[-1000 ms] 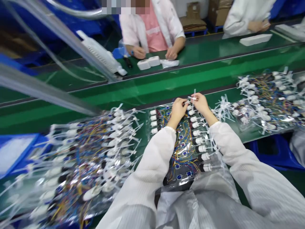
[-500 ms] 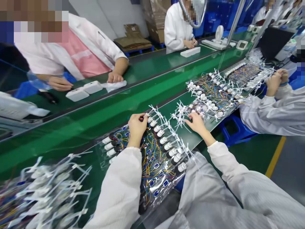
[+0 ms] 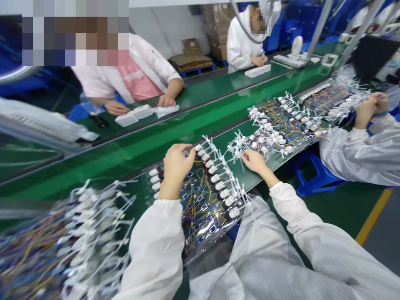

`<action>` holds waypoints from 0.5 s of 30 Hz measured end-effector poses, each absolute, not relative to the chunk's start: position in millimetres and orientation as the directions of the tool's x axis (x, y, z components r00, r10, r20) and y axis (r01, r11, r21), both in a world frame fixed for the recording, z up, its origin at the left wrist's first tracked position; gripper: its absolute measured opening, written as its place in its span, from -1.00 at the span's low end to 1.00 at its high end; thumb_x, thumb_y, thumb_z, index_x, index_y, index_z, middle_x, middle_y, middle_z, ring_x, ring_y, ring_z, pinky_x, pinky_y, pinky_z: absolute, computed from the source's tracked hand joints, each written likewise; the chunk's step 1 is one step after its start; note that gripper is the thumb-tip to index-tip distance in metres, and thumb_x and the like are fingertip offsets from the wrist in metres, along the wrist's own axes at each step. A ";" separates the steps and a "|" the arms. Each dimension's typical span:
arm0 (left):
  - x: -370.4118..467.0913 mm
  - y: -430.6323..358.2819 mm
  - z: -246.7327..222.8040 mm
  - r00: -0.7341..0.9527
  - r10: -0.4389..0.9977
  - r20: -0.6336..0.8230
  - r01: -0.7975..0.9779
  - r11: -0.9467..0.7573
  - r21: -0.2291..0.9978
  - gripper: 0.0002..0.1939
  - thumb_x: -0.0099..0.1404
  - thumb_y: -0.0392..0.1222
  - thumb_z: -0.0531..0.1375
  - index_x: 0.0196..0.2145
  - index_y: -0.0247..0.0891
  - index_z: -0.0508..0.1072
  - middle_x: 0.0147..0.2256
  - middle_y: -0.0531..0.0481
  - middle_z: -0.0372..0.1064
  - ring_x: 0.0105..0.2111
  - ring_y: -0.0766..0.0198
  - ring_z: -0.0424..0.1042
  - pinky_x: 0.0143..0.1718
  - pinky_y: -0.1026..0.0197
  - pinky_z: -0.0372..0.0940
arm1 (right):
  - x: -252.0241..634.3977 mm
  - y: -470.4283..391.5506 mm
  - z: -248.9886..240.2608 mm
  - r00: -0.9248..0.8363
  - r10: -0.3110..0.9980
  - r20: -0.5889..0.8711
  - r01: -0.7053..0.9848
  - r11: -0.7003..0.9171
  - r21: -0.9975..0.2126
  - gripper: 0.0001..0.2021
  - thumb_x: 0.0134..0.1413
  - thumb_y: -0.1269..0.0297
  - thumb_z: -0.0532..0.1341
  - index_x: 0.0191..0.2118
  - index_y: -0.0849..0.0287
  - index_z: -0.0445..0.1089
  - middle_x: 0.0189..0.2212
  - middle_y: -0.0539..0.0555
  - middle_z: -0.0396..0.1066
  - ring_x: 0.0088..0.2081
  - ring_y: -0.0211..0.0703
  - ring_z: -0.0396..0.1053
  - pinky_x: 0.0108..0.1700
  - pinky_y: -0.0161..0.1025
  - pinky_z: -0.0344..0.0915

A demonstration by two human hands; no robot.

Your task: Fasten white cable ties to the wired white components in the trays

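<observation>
My left hand (image 3: 178, 171) hovers over the far end of a row of small black cylindrical parts with white caps (image 3: 215, 178). Its thumb is stretched out beside the last cap and stands apart from the curled index finger; the other fingertips are hidden. White cable ties (image 3: 229, 173) stick out along this row. Yellow, red and blue wires with small blue-and-white connectors (image 3: 204, 207) lie on clear plastic below my left hand. My right hand (image 3: 254, 161) has thumb and fingers pinched together on a cable tie at the edge of a loose pile of cable ties (image 3: 238, 143).
More wired parts with ties lie at the lower left (image 3: 90, 233) and farther right (image 3: 281, 118). A green conveyor belt (image 3: 140, 152) runs behind the bench. Across it, a person's hands rest by white boxes (image 3: 134, 115). A co-worker's hands (image 3: 370, 108) work at right, above a blue stool (image 3: 315, 175).
My right hand's fingers have closed at the tie pile. My left thumb and index finger have parted near the row's far end. The camera view has swung slightly left.
</observation>
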State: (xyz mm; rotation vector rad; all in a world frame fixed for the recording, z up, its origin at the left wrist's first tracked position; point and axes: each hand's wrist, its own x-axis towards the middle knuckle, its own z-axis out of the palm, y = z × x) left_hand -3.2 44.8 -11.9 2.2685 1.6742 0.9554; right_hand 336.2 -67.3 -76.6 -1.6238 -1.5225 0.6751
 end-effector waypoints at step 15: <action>-101.6 -298.9 -10.3 -0.129 0.974 0.184 0.669 -0.052 0.742 -0.79 0.50 0.08 0.38 -0.17 0.21 0.88 -0.25 0.01 0.82 -0.33 -0.13 0.79 -0.31 -0.16 0.74 | 336.1 -89.8 -92.4 0.309 0.928 0.206 0.637 -0.041 -0.769 -0.85 0.36 0.08 0.28 -0.06 -0.06 0.53 -0.08 0.32 0.64 -0.04 0.32 0.58 0.26 0.27 0.56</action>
